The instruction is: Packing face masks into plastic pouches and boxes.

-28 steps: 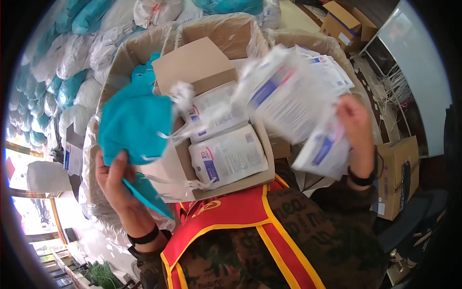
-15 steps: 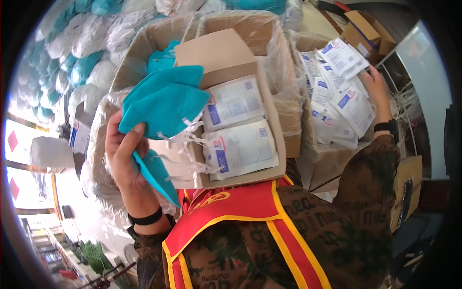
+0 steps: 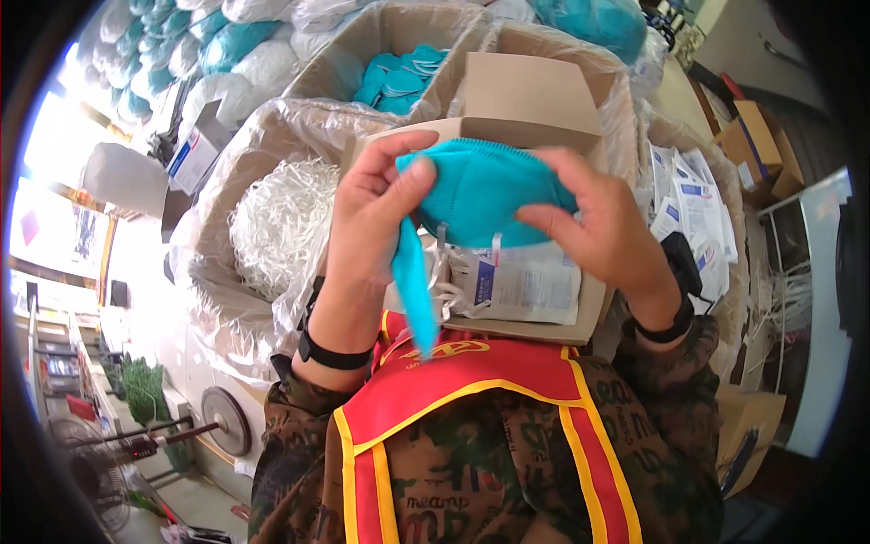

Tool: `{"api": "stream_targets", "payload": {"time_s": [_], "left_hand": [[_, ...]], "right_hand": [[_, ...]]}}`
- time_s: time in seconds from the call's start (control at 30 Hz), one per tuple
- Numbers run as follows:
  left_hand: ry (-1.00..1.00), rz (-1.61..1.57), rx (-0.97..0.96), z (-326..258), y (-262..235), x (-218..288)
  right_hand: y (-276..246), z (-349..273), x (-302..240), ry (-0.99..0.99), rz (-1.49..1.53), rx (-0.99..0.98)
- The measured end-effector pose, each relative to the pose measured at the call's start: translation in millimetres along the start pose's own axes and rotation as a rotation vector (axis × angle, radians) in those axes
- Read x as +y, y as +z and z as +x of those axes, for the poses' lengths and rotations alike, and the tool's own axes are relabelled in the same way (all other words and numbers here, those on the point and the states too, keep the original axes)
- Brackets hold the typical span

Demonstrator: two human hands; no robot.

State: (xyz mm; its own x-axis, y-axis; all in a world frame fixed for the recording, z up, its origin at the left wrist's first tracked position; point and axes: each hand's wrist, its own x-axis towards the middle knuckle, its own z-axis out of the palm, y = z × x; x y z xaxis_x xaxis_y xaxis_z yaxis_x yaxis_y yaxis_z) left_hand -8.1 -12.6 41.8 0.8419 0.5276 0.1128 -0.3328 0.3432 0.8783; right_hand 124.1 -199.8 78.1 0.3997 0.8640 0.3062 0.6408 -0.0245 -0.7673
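Both hands meet over a small open cardboard box [image 3: 594, 313] in front of my body. A teal face mask [image 3: 489, 190] is stretched between them. My left hand [image 3: 376, 199] pinches its left end, thumb on top, while another teal mask [image 3: 414, 286] hangs below that hand. On the other end of the stretched mask, my right hand [image 3: 603, 222] closes thumb and fingers. White straps dangle under the masks. White printed packets [image 3: 535, 286] lie in the box, partly hidden by the mask and hands.
A lined carton [image 3: 204, 227] at the left holds a heap of white straps [image 3: 283, 227]. Behind it, another carton holds teal masks [image 3: 399, 80]. White packets [image 3: 693, 204] fill a carton at the right. Bagged teal and white goods [image 3: 240, 41] are piled far left.
My right hand has left the packets in the right carton and taken hold of the mask. My left hand has brought the masks rightward over the box. The view has shifted.
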Motion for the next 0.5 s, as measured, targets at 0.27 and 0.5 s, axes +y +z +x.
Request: {"api": "stream_targets", "payload": {"time_s": [0.27, 0.5], "left_hand": [[0.057, 0.165, 0.241, 5.2, -14.5, -31.9], [0.211, -0.222, 0.225, -2.5, -96.0, 37.0]], "right_hand": [[63.5, -12.4, -9.9, -0.273, -0.180, -0.129], [26.0, 3.1, 42.9, -0.075, -0.289, -0.219]]}}
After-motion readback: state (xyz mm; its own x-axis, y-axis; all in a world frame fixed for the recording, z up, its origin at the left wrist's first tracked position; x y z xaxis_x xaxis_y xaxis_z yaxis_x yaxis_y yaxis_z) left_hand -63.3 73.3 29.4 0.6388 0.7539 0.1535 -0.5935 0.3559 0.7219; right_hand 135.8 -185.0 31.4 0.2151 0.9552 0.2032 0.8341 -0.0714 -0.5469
